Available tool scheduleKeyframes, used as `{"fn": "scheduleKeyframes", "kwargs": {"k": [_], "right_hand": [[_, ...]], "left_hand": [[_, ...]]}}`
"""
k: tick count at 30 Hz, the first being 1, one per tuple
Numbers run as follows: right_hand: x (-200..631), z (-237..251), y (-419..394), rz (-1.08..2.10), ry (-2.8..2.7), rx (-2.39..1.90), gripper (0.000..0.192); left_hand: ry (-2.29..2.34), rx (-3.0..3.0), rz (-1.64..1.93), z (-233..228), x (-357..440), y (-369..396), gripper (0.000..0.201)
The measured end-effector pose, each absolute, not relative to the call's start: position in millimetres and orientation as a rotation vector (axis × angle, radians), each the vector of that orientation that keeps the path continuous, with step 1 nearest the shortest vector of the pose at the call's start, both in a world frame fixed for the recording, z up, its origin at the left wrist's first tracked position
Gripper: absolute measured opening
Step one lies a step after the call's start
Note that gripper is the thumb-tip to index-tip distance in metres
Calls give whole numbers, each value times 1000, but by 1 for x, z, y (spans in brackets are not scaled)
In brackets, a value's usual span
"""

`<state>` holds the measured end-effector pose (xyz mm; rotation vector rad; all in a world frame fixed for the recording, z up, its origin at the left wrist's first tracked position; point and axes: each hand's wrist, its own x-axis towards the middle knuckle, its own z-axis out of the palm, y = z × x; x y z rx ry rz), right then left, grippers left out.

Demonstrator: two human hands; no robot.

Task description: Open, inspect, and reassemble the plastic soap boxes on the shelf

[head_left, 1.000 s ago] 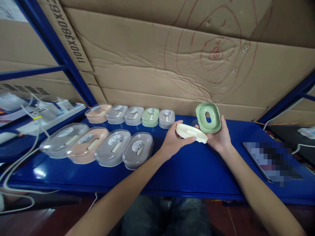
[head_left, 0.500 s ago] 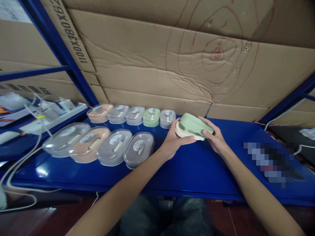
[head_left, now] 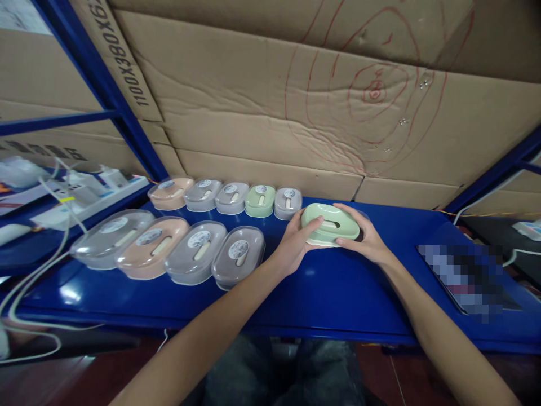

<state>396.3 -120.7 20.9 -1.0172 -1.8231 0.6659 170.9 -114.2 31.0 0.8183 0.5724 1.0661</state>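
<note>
Your left hand (head_left: 291, 242) and right hand (head_left: 366, 237) gripped the green soap dish (head_left: 330, 224) from both ends, seated on its cream base above the blue shelf (head_left: 338, 293). The nearest boxed dish (head_left: 288, 203) sat just left; bare shelf extended toward you and to the dish's right.

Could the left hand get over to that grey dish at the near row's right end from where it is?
Probably yes. The left hand grips the green dish along with the right hand, so it would have to let go first. The grey dish sits just to its left, with only bare blue shelf between.
</note>
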Motion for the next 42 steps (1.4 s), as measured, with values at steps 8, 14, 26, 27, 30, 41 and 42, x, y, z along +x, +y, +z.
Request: {"fn": "scheduleKeyframes", "kwargs": {"k": [8, 14, 26, 27, 30, 41, 42], "right_hand": [[396, 22, -122, 822, -1780, -1005, 85], [389, 13, -113, 1177, -1172, -1084, 57], [389, 9, -104, 1335, -1106, -1081, 43], [389, 9, -104, 1335, -1108, -1087, 42], [391, 8, -103, 1348, -1117, -1112, 42], [395, 4, -101, 1351, -1111, -1167, 43], [395, 4, -101, 1349, -1113, -1170, 43]], "left_hand": [[592, 808, 1090, 25, 171, -111, 65], [597, 840, 1157, 19, 173, -107, 79], [664, 754, 1130, 11, 189, -94, 42], [671, 739, 1125, 11, 190, -93, 42], [689, 705, 1116, 10, 191, -89, 45], [765, 618, 1089, 1, 205, -81, 44], [741, 620, 1081, 0, 205, -81, 43]]}}
